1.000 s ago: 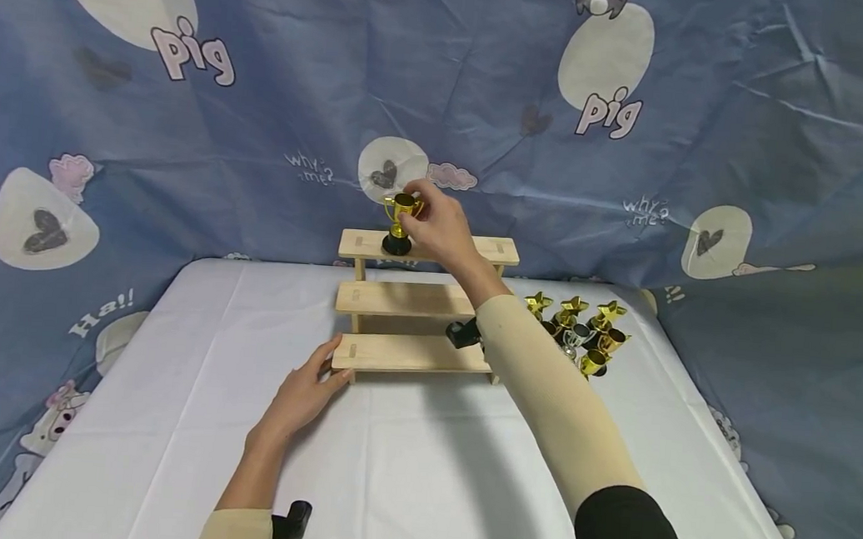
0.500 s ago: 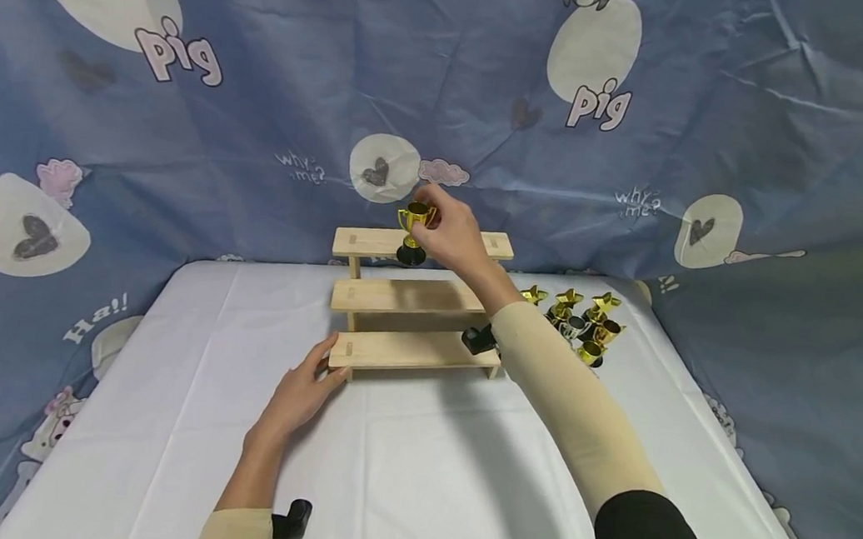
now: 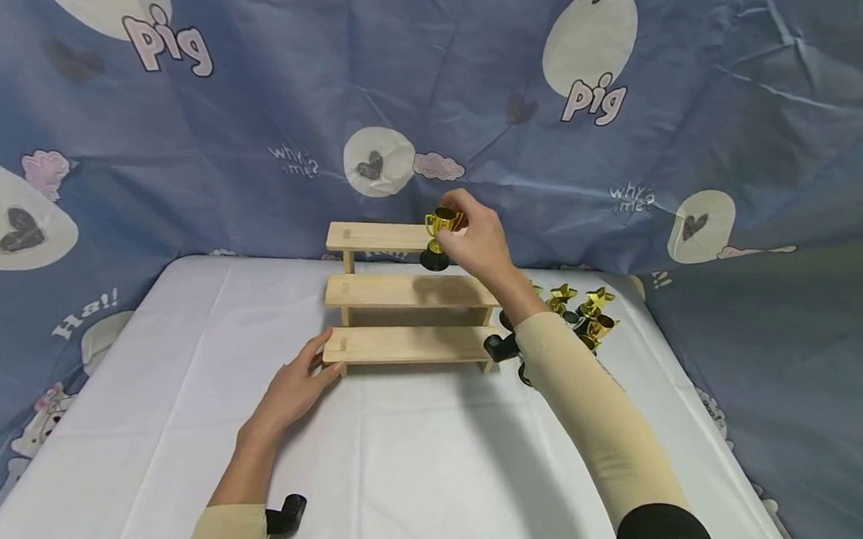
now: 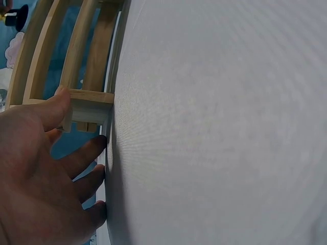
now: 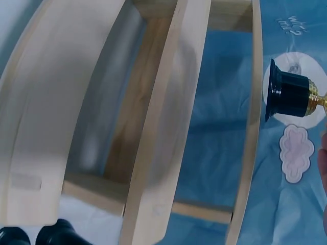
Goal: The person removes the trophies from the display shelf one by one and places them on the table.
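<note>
My right hand (image 3: pixel 484 244) pinches a small gold trophy cup (image 3: pixel 436 258) with a black base, upright, at the top step of a three-step wooden display stand (image 3: pixel 403 347). From the right wrist, the trophy's dark base (image 5: pixel 291 94) shows beyond the top board, with only a sliver of the fingers at the right edge. My left hand (image 3: pixel 294 387) holds the stand's lower left end, thumb at the front and index finger round the side. Seen from the left wrist, the left thumb (image 4: pixel 57 106) presses on the end of the stand while the other fingers spread beside it.
Several more trophies (image 3: pixel 596 310), gold stars and cups, stand on the white-covered table (image 3: pixel 417 469) to the right of the stand, partly hidden by my right forearm. A blue patterned cloth (image 3: pixel 264 82) hangs right behind the stand.
My right hand has moved to the right along the top step with the trophy, from left of its middle to the right half. The left hand keeps its hold, and the head view has shifted slightly.
</note>
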### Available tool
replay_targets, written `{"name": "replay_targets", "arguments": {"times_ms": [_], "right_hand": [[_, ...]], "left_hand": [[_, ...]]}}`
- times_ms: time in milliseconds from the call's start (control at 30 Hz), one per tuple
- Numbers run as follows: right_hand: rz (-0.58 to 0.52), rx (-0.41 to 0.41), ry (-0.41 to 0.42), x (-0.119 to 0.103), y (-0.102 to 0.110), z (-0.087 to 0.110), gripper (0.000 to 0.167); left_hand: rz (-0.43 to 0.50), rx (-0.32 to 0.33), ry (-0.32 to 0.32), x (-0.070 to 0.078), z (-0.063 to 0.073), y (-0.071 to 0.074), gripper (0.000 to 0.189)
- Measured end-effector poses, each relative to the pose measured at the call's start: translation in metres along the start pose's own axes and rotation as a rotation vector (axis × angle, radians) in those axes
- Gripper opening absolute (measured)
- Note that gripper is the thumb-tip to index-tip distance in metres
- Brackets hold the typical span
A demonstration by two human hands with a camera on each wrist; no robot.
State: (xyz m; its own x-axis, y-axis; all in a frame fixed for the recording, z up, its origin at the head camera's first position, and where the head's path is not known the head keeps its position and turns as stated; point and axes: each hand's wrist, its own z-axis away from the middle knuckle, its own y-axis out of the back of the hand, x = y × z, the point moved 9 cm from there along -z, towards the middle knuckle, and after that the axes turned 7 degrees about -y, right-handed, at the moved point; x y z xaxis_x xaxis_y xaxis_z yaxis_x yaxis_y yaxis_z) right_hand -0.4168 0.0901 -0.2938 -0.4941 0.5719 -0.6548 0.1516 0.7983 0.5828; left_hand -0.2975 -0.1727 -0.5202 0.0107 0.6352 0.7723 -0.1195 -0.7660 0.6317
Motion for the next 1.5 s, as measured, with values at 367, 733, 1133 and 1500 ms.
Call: {"name": "replay_targets", "arguments": {"times_ms": [367,733,1133,1500], "right_hand": [[-0.002,0.017,0.044,0.011,0.024,0.015,0.031],[0.019,0.006,0.033,0.025,0.041,0.039,0.03],[0.029,-0.005,0.007,0.037,0.06,0.067,0.033],[0.078,0.022,-0.011,0.052,0.077,0.085,0.036]], "left_hand": [[0.006,-0.004,0.023,0.0,0.001,0.0,0.077],[0.007,-0.011,0.039,-0.001,0.001,-0.003,0.076],[-0.003,-0.026,0.031,0.001,0.001,-0.002,0.076],[-0.009,-0.028,0.043,0.001,-0.001,-0.002,0.078]]}}
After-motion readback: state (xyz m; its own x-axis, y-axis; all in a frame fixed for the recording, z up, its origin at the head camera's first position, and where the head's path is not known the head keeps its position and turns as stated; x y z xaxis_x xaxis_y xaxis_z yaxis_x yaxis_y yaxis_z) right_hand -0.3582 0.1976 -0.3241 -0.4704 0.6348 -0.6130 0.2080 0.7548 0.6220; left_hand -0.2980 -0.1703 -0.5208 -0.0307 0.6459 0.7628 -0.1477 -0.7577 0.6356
